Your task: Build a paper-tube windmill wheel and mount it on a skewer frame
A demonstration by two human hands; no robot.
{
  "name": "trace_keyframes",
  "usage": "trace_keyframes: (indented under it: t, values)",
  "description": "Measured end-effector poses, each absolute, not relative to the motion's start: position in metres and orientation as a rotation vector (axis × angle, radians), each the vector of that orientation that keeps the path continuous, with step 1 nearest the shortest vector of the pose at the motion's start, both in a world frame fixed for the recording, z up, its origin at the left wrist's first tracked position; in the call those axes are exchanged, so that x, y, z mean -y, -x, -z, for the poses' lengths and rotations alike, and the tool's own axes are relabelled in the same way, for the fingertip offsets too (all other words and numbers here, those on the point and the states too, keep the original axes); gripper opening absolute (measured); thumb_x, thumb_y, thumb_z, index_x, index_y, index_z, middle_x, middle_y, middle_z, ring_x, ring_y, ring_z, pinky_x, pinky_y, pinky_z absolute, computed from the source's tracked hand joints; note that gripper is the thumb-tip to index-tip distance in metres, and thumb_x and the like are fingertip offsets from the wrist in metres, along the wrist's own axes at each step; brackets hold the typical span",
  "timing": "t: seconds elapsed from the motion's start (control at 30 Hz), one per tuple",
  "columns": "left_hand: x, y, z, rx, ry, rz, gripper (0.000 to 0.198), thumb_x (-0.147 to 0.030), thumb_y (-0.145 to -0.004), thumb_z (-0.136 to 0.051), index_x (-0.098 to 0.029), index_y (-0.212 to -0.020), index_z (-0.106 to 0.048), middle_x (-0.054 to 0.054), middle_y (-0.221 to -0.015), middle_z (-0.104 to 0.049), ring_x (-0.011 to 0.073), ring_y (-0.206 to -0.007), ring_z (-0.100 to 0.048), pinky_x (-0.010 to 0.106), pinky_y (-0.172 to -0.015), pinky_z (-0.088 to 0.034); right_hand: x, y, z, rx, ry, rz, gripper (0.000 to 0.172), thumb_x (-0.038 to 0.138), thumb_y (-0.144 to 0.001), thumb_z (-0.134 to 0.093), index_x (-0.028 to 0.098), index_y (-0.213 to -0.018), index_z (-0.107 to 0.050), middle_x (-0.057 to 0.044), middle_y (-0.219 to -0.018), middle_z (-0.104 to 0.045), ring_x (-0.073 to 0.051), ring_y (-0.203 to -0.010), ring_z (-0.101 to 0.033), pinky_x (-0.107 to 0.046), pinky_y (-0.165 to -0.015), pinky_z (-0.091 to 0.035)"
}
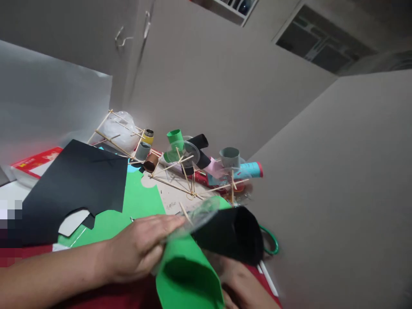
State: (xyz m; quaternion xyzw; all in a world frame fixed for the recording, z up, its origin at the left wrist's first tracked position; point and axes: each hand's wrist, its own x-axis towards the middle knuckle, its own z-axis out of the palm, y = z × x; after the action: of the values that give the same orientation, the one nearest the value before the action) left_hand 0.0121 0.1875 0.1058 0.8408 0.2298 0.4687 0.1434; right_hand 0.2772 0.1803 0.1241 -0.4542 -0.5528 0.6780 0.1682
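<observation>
My left hand [141, 244] is closed on the edge of a clear plastic lid [206, 213], its thumb pressed along the rim. A green paper tube [183, 249] and a black paper tube [215, 234] stick out from the lid, their open ends towards me and to the right. Below the black tube, my right hand [244, 285] is closed at the lower side of the lid; the tubes and blur hide part of its fingers. A thin wooden stick [186, 213] shows just above my left fingertips.
Black paper [80, 189] with a cutout lies over a green sheet [138, 193] on the left. Behind are wooden stick frames [170, 185], another lid with tubes [183, 152], a grey tube [230, 158], a blue roll [247, 170] and a plastic bag [120, 131]. A wall [337, 193] borders the right.
</observation>
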Motion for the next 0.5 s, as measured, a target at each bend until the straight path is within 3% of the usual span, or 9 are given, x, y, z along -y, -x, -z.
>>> trace_keyframes:
  t: [0.07, 0.13, 0.2, 0.27, 0.4, 0.5]
  values:
    - [-0.195, -0.010, -0.104, -0.732, -2.240, -1.354, 0.039, -0.012, -0.090, -0.047, -0.019, -0.127, -0.055, 0.010, -0.116, -0.070, 0.0199, -0.103, -0.066, 0.027, -0.091, -0.052, -0.181, -0.274, -0.127, 1.400, 1.166, -2.034, 0.045, 0.056, -0.085, -0.065, 0.013, -0.098, -0.060, 0.004, -0.057, -0.056, -0.005, -0.035, -0.043, -0.015, -0.033, -0.032]
    - [-0.201, -0.009, -0.101, -0.841, -2.071, -1.365, 0.019, -0.020, -0.093, -0.047, -0.018, -0.099, -0.065, 0.005, -0.093, -0.072, 0.0163, -0.081, -0.066, 0.022, -0.075, -0.053, -0.180, -0.273, -0.132, 1.283, 1.070, -2.109, 0.047, 0.050, -0.082, -0.071, 0.014, -0.108, -0.056, 0.005, -0.051, -0.055, -0.004, -0.031, -0.040, -0.014, -0.031, -0.025]
    - [-0.204, -0.008, -0.100, -0.928, -1.995, -1.388, 0.027, -0.028, -0.095, -0.046, -0.017, -0.079, -0.064, 0.003, -0.077, -0.068, 0.0138, -0.067, -0.059, 0.020, -0.064, -0.050, -0.176, -0.275, -0.135, 1.280, 1.078, -2.140, 0.053, 0.045, -0.080, -0.073, 0.013, -0.118, -0.052, 0.003, -0.052, -0.059, -0.006, -0.033, -0.046, -0.014, -0.033, -0.027]
    - [-0.206, -0.008, -0.100, -0.978, -1.986, -1.388, 0.033, -0.034, -0.095, -0.045, -0.016, -0.074, -0.062, 0.003, -0.074, -0.065, 0.0126, -0.061, -0.053, 0.020, -0.060, -0.047, -0.171, -0.278, -0.137, 1.350, 1.192, -2.094, 0.056, 0.047, -0.082, -0.070, 0.013, -0.120, -0.050, 0.004, -0.051, -0.057, -0.007, -0.034, -0.045, -0.015, -0.035, -0.026]
    - [-0.205, -0.009, -0.107, -1.015, -2.018, -1.388, 0.033, -0.029, -0.095, -0.043, -0.016, -0.069, -0.060, 0.000, -0.067, -0.060, 0.0111, -0.058, -0.048, 0.019, -0.058, -0.044, -0.163, -0.283, -0.139, 1.726, 1.463, -1.498, 0.038, 0.054, -0.090, -0.054, 0.017, -0.098, -0.059, 0.004, -0.058, -0.050, -0.009, -0.046, -0.042, -0.020, -0.044, -0.031]
    - [-0.202, -0.012, -0.111, -1.014, -2.073, -1.410, 0.032, -0.021, -0.093, -0.042, -0.017, -0.064, -0.055, -0.002, -0.061, -0.055, 0.0107, -0.058, -0.047, 0.019, -0.060, -0.043, -0.162, -0.280, -0.144, 1.957, 1.450, -1.040, 0.041, 0.053, -0.093, -0.047, 0.019, -0.073, -0.056, 0.001, -0.064, -0.048, -0.013, -0.059, -0.043, -0.024, -0.054, -0.036]
